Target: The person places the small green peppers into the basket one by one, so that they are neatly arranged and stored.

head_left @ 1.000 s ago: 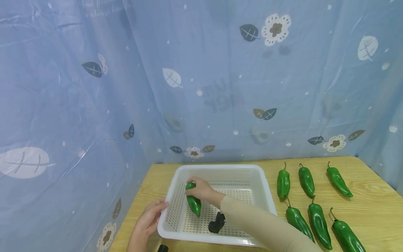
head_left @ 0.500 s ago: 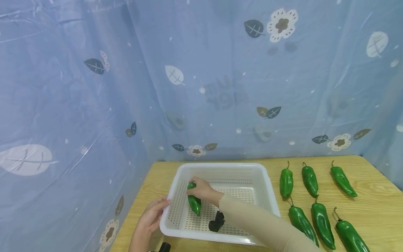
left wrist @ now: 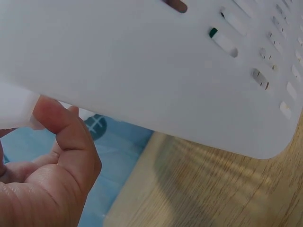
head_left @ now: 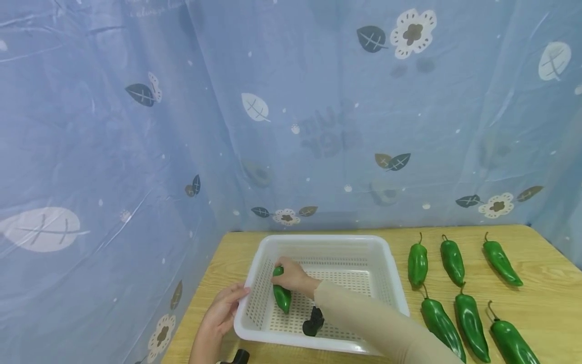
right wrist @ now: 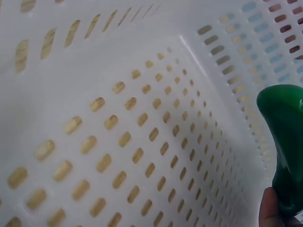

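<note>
A: Item one, far left?
B: Left hand (head_left: 221, 312), at the near-left corner of the white perforated plastic basket (head_left: 318, 243); thumb and fingers rest against the rim and outer wall (left wrist: 142, 85), loosely spread, not clenched.

A: Item two?
B: Glossy green chili pepper (head_left: 281, 294), inside the basket by its left wall. Right hand (head_left: 293, 276) grips its upper, stem end, fingers curled round it. Long axis runs far-to-near, tip toward the person and low over the slotted floor; whether it touches I cannot tell. The wrist view shows the green body (right wrist: 285, 142) just beside the wall.

A: Which hand is nearer?
B: The right, on it; the left lies just left, outside the wall.

A: Further right?
B: Six loose green chili peppers (head_left: 472, 296) in two rows on the light wooden table (head_left: 541, 288), well apart from both hands.
</note>
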The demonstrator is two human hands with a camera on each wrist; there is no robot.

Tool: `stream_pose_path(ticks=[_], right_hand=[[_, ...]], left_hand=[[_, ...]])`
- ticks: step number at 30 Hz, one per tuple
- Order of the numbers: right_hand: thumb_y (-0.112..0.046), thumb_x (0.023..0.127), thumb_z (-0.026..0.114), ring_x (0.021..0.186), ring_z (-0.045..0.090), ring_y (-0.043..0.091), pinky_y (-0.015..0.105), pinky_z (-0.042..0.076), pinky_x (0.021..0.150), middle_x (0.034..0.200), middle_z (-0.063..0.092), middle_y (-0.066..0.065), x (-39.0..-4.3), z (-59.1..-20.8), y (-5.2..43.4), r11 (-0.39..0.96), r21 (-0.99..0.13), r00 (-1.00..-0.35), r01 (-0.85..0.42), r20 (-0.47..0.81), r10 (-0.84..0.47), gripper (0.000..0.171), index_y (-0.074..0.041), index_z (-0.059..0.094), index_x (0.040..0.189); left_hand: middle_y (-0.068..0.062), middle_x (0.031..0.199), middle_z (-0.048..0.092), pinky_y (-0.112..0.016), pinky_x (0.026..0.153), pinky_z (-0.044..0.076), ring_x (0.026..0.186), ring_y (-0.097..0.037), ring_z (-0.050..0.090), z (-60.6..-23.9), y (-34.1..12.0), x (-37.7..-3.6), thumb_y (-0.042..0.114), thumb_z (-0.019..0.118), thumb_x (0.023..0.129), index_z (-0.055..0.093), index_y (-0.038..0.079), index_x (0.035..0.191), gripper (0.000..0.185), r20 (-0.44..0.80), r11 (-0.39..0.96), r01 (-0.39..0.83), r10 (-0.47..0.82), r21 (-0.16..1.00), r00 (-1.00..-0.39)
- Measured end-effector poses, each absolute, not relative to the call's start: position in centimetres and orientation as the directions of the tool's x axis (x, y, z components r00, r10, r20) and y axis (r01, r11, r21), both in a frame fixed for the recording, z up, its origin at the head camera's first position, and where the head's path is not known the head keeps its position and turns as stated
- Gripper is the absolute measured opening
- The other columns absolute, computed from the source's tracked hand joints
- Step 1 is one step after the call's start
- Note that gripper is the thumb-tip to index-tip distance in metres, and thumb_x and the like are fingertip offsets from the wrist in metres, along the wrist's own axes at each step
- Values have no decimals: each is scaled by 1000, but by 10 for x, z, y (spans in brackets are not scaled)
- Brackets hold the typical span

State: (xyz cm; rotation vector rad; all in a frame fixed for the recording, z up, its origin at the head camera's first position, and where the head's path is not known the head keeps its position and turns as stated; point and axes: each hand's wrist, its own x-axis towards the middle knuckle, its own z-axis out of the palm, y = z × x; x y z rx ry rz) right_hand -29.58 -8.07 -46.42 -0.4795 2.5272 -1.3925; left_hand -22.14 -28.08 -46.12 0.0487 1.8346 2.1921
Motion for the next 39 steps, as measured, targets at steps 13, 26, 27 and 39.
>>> stream_pose_path(ticks=[13,26,27,39], right_hand=[[-19,85,67,71,58,17,29,54,56,86,55,7,-294,-476,-84,532,-827,-910,-181,-64,-409,39,-1,52,116],[-21,85,67,68,55,15,26,51,53,86,55,8,-293,-477,-92,555,-793,-894,-254,-27,-447,45,3,50,119],[-21,85,67,68,55,15,26,51,52,86,54,8,-293,-477,-92,558,-790,-894,-254,-29,-447,46,3,49,119],[-26,85,67,78,49,18,28,48,60,95,51,11,-289,-470,-88,625,-731,-896,-273,-44,-442,50,3,49,122]], left_hand=[[-11,121,60,-38,99,46,114,-23,58,-464,-278,-221,12,42,100,22,-16,138,52,-144,-158,-193,280,968,-949],[-11,122,59,-38,99,45,115,-23,58,-460,-285,-220,14,44,100,22,-15,139,54,-156,-143,-197,257,970,-954],[-11,122,59,-39,100,45,116,-23,58,-460,-284,-220,14,45,99,21,-16,139,55,-159,-144,-200,254,969,-954],[-14,125,58,-41,100,44,118,-25,56,-462,-280,-222,15,46,99,21,-15,140,57,-176,-145,-215,244,966,-954]])
